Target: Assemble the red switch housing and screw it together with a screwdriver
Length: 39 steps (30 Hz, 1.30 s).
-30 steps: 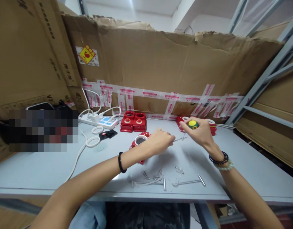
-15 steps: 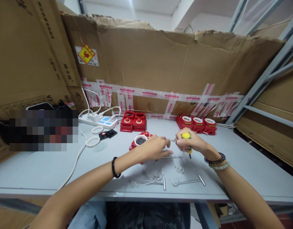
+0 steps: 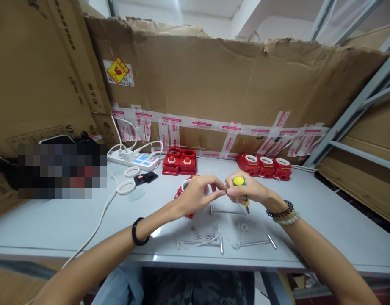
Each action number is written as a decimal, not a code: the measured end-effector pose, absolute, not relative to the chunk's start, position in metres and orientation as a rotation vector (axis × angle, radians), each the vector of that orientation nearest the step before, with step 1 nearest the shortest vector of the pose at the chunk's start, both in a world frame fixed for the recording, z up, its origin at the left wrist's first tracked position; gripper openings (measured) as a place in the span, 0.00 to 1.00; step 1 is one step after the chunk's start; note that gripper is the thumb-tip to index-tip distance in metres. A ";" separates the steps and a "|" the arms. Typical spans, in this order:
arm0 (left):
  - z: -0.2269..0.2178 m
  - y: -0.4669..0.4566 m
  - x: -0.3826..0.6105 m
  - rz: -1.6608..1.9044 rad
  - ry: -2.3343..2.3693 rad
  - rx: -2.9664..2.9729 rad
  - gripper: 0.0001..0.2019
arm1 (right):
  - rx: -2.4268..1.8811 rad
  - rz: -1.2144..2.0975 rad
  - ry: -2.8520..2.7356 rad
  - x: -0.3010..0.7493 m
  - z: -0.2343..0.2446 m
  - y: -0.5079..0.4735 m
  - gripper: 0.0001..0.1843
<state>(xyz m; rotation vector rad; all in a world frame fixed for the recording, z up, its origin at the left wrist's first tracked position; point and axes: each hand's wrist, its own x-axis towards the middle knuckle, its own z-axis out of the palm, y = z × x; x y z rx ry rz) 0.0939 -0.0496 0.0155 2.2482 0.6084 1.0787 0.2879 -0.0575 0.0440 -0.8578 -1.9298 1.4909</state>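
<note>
My right hand (image 3: 247, 188) is wrapped round a screwdriver (image 3: 239, 181) with a yellow and green handle, its tip pointing down. A thin white cord hangs below these fingers towards a small metal T-shaped hammer (image 3: 228, 211) lying on the table. My left hand (image 3: 199, 195) meets the right one, thumb and forefinger pinched at its fingertips; whatever is between them is too small to make out. Partly hidden behind my left hand is a red housing (image 3: 184, 186) with a white ring. Nearer me lie two more T-shaped hammers (image 3: 222, 245) (image 3: 271, 241) with white cords, and several screws (image 3: 196, 232).
Red housings (image 3: 179, 161) stand at the back, with more white-ringed red housings (image 3: 266, 167) at back right. A power strip (image 3: 134, 160) with white cables, loose white rings (image 3: 126, 187) and small black parts (image 3: 145, 177) lie left. Cardboard (image 3: 195, 84) walls the table's back.
My left hand has moved up and right, closing its fingertips beside the right hand. My right hand, still gripping the screwdriver, has shifted slightly left. The view has shifted a little.
</note>
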 end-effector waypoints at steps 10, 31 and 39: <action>0.005 -0.039 0.081 1.054 0.705 1.807 0.12 | -1.078 0.197 -1.987 0.273 0.046 -0.090 0.04; 0.005 -0.037 0.086 1.088 0.779 1.622 0.13 | -0.836 -0.006 -1.975 0.260 0.020 -0.079 0.06; 0.013 -0.041 0.079 1.044 0.797 1.878 0.14 | -0.833 -0.003 -1.941 0.259 0.021 -0.079 0.06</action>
